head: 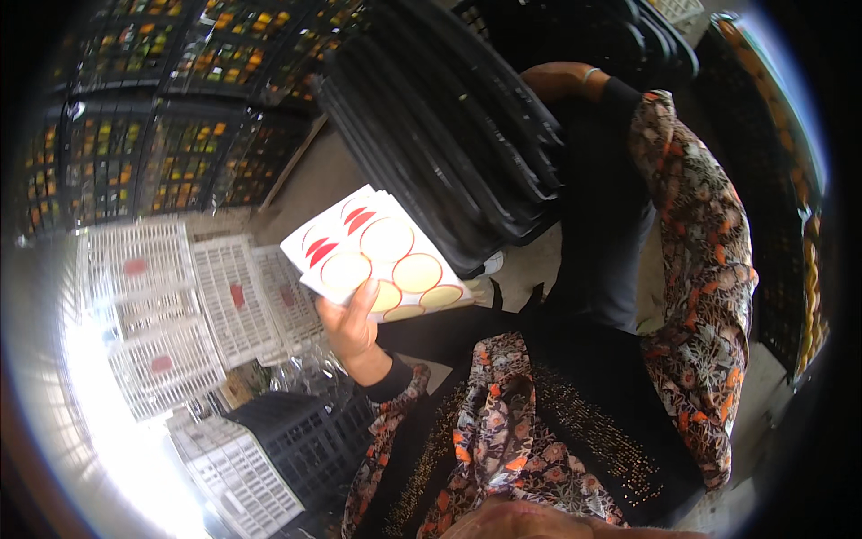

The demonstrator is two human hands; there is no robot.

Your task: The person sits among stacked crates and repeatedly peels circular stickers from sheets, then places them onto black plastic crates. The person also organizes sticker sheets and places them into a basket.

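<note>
My left hand (350, 327) grips a sheaf of white sticker sheets (385, 252) by its near corner, thumb on top. The sheets bear round labels outlined in red, some pale yellow inside, and red crescent shapes. Just beyond them stands a tilted stack of nested black plastic crates (441, 128), its ribbed edges towards me. My right hand (555, 79) is at the far right side of this stack, a thin band on the wrist. Its fingers are hidden behind the crates, so their grip cannot be seen.
Black mesh crates (148, 128) filled with orange and green produce are stacked at the left. Below them stand white plastic crates (236, 296) with red patches, and a dark crate (316, 431). More filled crates (774, 168) line the right side. My legs (599, 256) flank the black stack.
</note>
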